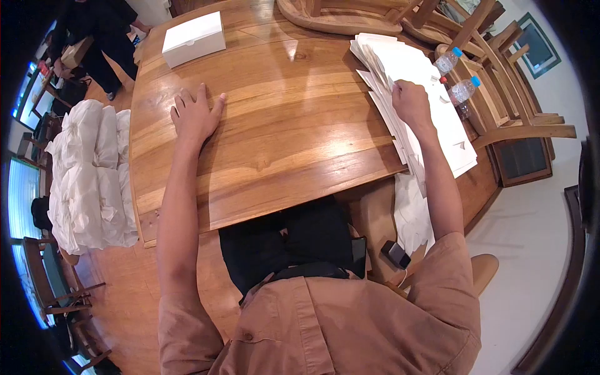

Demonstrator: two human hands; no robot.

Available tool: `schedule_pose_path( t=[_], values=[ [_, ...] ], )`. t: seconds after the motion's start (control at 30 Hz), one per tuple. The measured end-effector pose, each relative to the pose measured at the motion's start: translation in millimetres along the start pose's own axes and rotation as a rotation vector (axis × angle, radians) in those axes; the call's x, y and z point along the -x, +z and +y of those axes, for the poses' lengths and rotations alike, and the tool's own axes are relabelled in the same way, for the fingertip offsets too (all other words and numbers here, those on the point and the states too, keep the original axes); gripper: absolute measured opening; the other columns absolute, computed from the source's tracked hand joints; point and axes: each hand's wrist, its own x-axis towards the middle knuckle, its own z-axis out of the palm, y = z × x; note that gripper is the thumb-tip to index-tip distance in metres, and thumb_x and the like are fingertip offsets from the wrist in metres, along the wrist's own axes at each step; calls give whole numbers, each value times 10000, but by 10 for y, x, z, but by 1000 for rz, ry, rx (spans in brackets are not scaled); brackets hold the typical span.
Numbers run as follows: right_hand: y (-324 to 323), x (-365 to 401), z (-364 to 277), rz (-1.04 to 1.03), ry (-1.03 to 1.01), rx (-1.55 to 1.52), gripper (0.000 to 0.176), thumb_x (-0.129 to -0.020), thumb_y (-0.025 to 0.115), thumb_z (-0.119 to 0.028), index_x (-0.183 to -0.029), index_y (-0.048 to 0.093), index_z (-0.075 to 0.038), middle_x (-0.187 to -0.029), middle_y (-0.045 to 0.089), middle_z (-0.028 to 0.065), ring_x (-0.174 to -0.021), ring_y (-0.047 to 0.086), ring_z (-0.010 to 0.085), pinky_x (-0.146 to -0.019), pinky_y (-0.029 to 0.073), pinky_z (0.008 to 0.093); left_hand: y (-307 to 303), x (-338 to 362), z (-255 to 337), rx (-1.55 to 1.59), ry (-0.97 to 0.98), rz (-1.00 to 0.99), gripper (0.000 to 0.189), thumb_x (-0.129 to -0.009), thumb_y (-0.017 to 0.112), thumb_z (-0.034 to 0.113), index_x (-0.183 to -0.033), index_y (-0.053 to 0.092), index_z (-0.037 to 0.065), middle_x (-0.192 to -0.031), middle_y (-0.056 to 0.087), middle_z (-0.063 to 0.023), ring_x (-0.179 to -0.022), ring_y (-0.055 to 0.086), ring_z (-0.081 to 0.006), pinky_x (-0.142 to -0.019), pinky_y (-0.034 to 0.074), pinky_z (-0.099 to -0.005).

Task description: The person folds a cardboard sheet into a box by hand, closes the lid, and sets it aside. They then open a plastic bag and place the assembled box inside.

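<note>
My left hand rests on the wooden table with its fingers spread, holding nothing. Beyond it, near the table's far left corner, sits a closed white box. My right hand is over the stack of flat white card sheets on the right side of the table. Its fingers are curled closed at the stack's upper part, and what they grip, if anything, is hidden.
Two water bottles with blue caps stand right of the stack, near upturned wooden chairs. White wrapped bundles are piled left of the table. A person holding a brown box stands at the far left. A small black device lies below the stack.
</note>
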Motion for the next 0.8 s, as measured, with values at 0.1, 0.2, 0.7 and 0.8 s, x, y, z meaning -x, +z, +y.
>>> schedule_pose_path(
  t=[0.1, 0.2, 0.7, 0.8],
  values=[
    [-7, 46, -15, 90, 9, -49, 239, -907, 627, -224, -920, 749, -20, -817, 705, 238, -781, 702, 405, -775, 555, 473, 12, -1, -4, -9, 3, 14, 772, -958, 408, 674, -1516, 412, 142, -1563, 274, -316, -1474, 219, -467, -1183, 173, -580],
    [-58, 69, -45, 109, 72, -146, 247, -904, 654, -247, -947, 760, -28, -822, 716, 220, -777, 713, 378, -761, 561, 436, 26, 1, -13, -5, 7, 30, 769, -957, 412, 673, -1513, 418, 141, -1561, 279, -315, -1470, 227, -467, -1180, 174, -583],
    [-581, 98, -226, 567, -189, -230, 187, -946, 658, -170, -1003, 739, -11, -889, 732, 171, -732, 712, 279, -668, 552, 345, 11, 8, -5, 5, -6, 24, 760, -956, 425, 668, -1505, 435, 143, -1567, 272, -304, -1482, 212, -445, -1183, 175, -575],
    [-856, 241, -644, 584, -366, -263, 125, -911, 696, -100, -996, 737, -19, -907, 744, 135, -755, 724, 253, -678, 560, 319, 9, 3, -1, 0, -8, 24, 759, -955, 428, 668, -1503, 438, 143, -1568, 272, -305, -1482, 215, -447, -1183, 178, -573]
  ],
)
